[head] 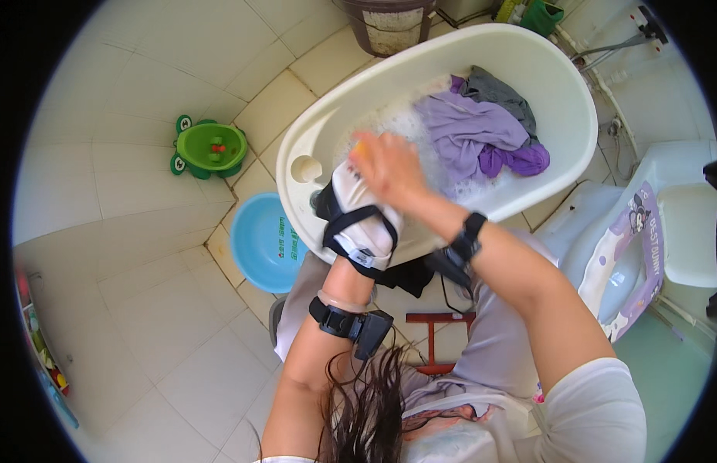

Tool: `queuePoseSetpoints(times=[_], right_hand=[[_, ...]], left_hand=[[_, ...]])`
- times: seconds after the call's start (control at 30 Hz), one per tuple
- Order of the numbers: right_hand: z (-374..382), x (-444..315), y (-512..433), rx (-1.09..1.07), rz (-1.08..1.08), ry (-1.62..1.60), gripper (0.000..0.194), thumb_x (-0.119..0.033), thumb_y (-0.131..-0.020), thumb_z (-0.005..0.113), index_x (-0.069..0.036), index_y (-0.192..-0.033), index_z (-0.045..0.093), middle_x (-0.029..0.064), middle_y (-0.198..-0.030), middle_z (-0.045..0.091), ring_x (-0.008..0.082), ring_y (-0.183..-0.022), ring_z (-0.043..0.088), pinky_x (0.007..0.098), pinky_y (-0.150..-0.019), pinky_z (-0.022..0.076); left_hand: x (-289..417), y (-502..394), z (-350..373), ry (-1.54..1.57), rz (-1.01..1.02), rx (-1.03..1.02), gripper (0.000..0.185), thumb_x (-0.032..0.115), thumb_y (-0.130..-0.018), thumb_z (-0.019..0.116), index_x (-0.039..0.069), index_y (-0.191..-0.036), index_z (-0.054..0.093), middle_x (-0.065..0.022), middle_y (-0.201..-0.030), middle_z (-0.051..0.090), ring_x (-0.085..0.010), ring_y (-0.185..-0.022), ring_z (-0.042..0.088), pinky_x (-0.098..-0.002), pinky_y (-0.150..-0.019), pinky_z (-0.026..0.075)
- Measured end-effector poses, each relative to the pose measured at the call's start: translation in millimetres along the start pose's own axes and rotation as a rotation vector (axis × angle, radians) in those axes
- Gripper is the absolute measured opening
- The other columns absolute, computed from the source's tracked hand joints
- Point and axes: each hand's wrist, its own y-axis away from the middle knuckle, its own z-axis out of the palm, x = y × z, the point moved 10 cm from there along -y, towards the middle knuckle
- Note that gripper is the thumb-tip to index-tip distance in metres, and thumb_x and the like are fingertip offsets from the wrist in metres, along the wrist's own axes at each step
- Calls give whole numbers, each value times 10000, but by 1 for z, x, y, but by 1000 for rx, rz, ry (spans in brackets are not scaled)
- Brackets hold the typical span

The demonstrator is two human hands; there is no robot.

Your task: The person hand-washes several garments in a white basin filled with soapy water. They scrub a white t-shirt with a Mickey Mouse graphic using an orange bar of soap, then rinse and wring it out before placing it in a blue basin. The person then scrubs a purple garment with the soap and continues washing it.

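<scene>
My right hand holds a small yellow-orange object, possibly a soap bar, against a white and black fabric item. Motion blurs the fingers. That item has black straps and a label, and it covers my left hand, whose fingers are hidden; only the wrist and forearm come out of it. Both rest over the near left end of a white plastic tub. In the tub, foamy water surrounds a lilac garment, a dark grey cloth and a bright purple cloth.
A blue basin stands on the tiled floor left of the tub, with a green frog-shaped potty beyond it. At the back is a brown bucket. A toilet with a patterned seat cover stands right. Below is a red frame.
</scene>
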Motion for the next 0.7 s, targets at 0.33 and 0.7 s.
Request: queuePoseSetpoints(times=[0.33,0.7], right_hand=[[-19,-21,0,40,-56,56,331,-413,-908,519,-181,-1137,574,156,-928,577,351,-875,531,469,-726,391],[0,-2,5,91,-32,30,375,-429,-900,519,-212,-1205,549,164,-894,570,366,-832,549,470,-716,419]], left_hand=[[1,7,10,-88,-12,-99,254,340,-969,373,138,-1065,493,-55,-1040,533,-197,-997,525,-340,-866,444],[18,9,3,-141,33,-194,261,347,-966,375,146,-1084,492,-46,-1084,527,-184,-1028,519,-331,-871,443]])
